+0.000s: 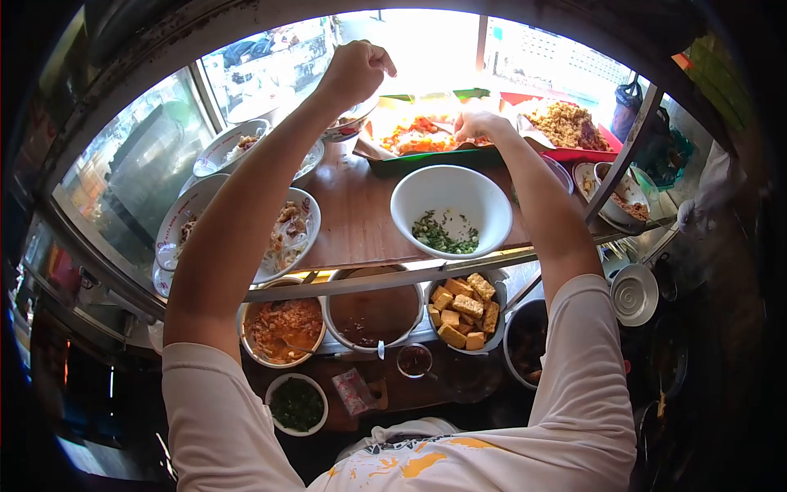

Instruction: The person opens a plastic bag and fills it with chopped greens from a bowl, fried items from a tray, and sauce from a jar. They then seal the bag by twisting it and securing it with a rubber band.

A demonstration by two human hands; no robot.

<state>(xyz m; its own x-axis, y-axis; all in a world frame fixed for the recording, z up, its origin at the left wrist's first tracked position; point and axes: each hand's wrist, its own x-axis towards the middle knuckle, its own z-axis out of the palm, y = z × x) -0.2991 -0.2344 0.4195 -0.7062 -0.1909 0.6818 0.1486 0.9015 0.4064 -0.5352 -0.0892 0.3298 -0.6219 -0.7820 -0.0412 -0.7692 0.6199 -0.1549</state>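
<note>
So the chunky orange food (410,138) sits just left of your right hand (481,129), heaped in a green-edged tray (434,158). Those fingers are bunched, can't tell if they're pinching anything; your left hand (357,70) is up and curled, contents unclear too. Nearer you than both grips: smooth round white bowl (451,193), chopped greens (443,234) inside, on a glossy brown wooden shelf (352,205). Hazy glass panel (135,160) left of your left grip.

"Where could a hand pass?"
"Over the brown counter (351,213), between the nearest left plate (314,230) and the white bowl (451,193)."
"And what blocks it?"
"The metal rail (369,284) along the near edge, the green tray (430,161) beyond, and the slanted post (623,154) at right."
</note>
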